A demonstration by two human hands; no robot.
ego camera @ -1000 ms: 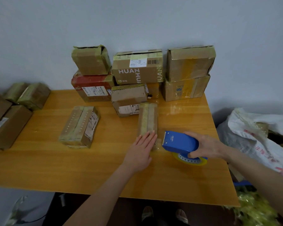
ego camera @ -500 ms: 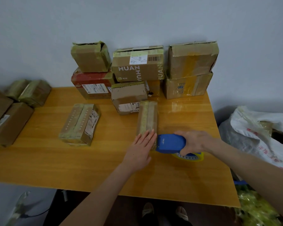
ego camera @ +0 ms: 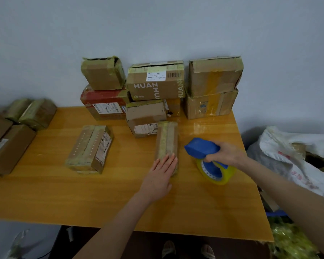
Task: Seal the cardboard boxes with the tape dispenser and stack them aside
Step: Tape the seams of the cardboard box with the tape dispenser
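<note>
At the far left edge of the counter [ego camera: 45, 193], plain brown boxes [ego camera: 9, 148] lie side by side, and two tape-wrapped parcels [ego camera: 36, 113] sit behind them near the wall. Further right, a flat box [ego camera: 90, 148] banded with yellowish tape lies by itself on the wood. Behind it, against the wall, stands a row of stacks. A small box [ego camera: 103, 73] sits tilted on a red box [ego camera: 103, 101]. Next, a HUAN box [ego camera: 155, 81] rests on a labelled box [ego camera: 145, 116]. Last come two larger boxes, the upper box [ego camera: 213, 75] on the lower box [ego camera: 209, 105].

Just in front of the labelled box lies a narrow box [ego camera: 166, 139], its long side pointing away from the person and tape running along its top. The left hand [ego camera: 160, 176] lies flat, its straight fingers pressing on the near end of this narrow box and gripping nothing.

Just to the box's right, with a small gap between them, is the blue tape dispenser [ego camera: 200, 147]. Its head points toward the box and its roll of tape [ego camera: 217, 172] hangs below, close over the counter. Whether the roll touches the wood cannot be told. The right hand [ego camera: 226, 152] is curled around the dispenser's handle from above.

Off the counter's right edge slumps a white sack [ego camera: 297, 152], and a pair of shoes [ego camera: 187, 249] shows on the floor below the near edge.
</note>
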